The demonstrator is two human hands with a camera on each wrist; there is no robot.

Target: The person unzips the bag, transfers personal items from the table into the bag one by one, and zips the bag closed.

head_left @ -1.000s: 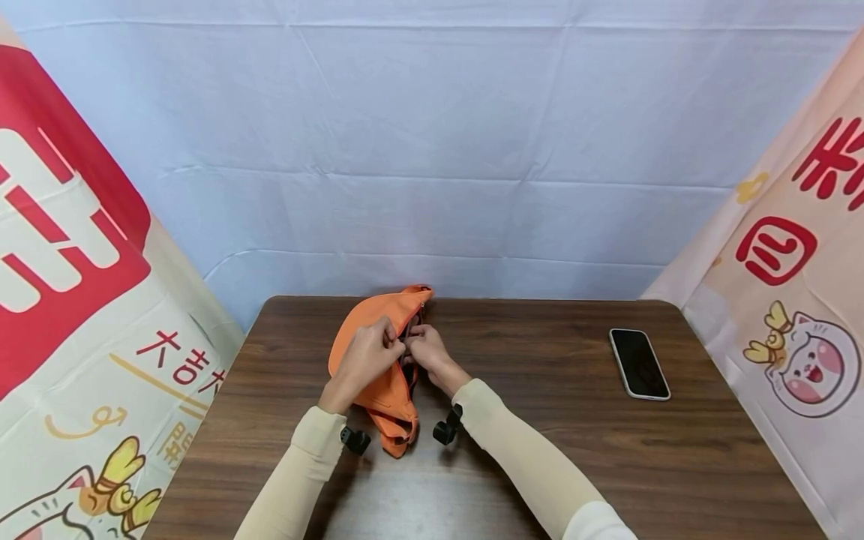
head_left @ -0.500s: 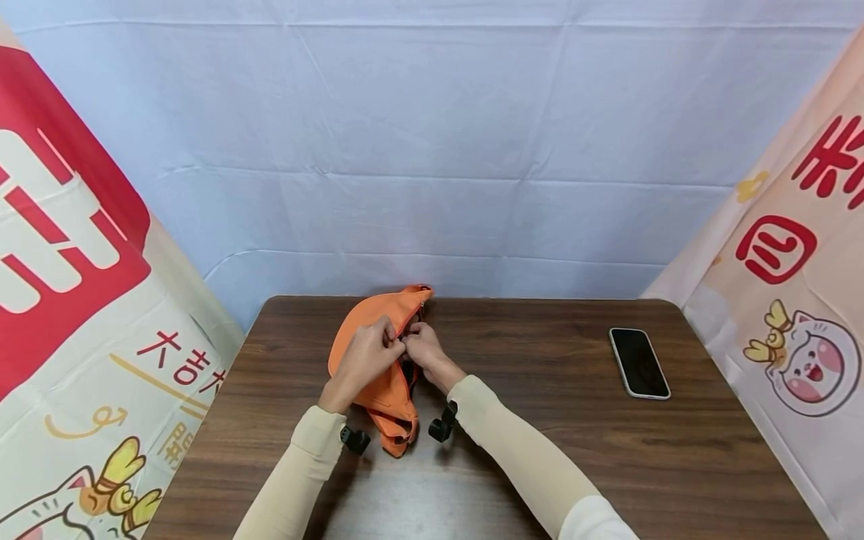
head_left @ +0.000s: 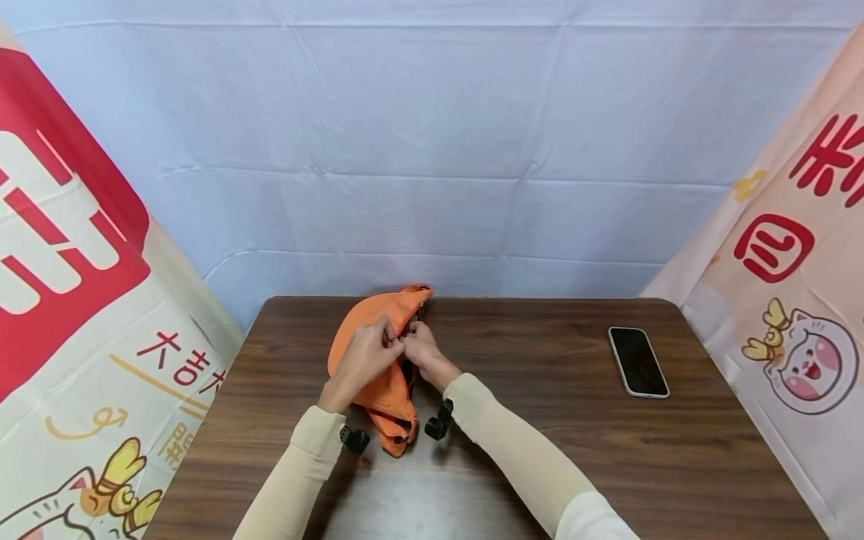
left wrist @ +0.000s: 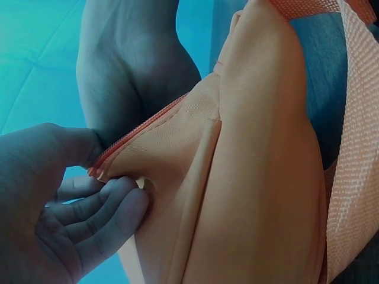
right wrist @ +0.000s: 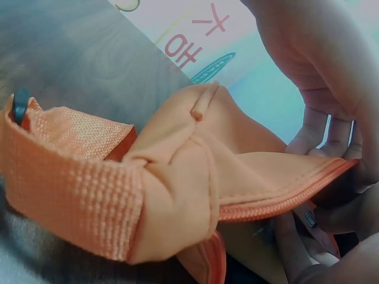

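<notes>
An orange waist bag (head_left: pixel 374 311) lies on the table, its zipped mouth spread apart and facing right. My left hand (head_left: pixel 367 351) pinches the bag's edge beside the orange zipper (left wrist: pixel 142 127), thumb on one side and fingers on the other. At the open mouth, my right hand (head_left: pixel 423 350) has its fingers bent, close to the left fingertips. In the right wrist view, a small pale thing with dark marks (right wrist: pixel 310 219) shows between the right hand's thumb and fingers (right wrist: pixel 290 239); its kind I cannot tell. The bag's inside is mostly hidden by the hands.
A phone (head_left: pixel 638 363) with a dark screen lies on the right of the brown wooden table (head_left: pixel 540 420). The bag's webbing strap (right wrist: pixel 77 195) loops out at its near end. A pale cloth backdrop (head_left: pixel 432 150) stands behind the table, with printed banners on both sides.
My right hand has shifted slightly left and away from me at the bag's mouth, towards the left fingertips. The left hand and the bag stay in place.
</notes>
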